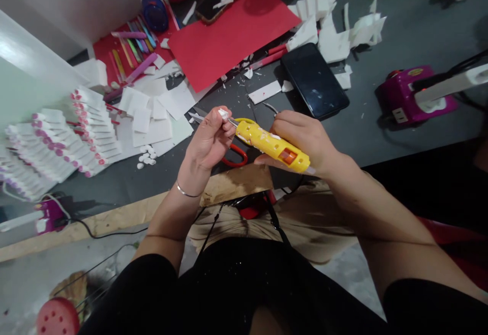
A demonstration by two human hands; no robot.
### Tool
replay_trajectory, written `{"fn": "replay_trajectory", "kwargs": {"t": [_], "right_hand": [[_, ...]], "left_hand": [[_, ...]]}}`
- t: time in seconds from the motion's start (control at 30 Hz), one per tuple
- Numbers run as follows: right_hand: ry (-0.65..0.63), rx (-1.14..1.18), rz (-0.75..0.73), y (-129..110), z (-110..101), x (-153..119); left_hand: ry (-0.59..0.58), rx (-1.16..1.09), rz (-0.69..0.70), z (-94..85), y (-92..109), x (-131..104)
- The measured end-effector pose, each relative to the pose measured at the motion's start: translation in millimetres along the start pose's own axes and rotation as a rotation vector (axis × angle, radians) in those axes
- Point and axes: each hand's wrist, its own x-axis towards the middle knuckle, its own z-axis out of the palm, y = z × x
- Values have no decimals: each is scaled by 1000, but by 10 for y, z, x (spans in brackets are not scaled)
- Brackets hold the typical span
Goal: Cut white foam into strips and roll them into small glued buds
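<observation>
My right hand [305, 136] is wrapped round a yellow glue gun [267, 144], which points left with a glue stick end showing at its rear. In front of the nozzle, my left hand [211, 139] pinches a small white piece [223, 115] between thumb and fingers. The nozzle tip is at or very near that piece; whether they touch I cannot tell. Red-handled scissors [238, 158] lie on the dark table beneath the hands, partly hidden by my left hand and the gun.
A black phone [315, 81] lies beyond my right hand, near red paper [232, 32]. White cards [152, 114], small white discs [147, 156] and rows of white rolls with pink ends [89, 131] are at left. A purple power block [415, 96] with cables sits right.
</observation>
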Motion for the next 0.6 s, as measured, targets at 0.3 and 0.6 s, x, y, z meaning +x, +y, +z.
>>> {"fn": "replay_trajectory", "kwargs": {"t": [0.3, 0.6], "right_hand": [[-20, -45, 10, -3, 35, 14], [-34, -6, 18, 0, 20, 6]], "left_hand": [[8, 68, -18, -84, -33, -27], [-36, 22, -27, -73, -28, -23]]}}
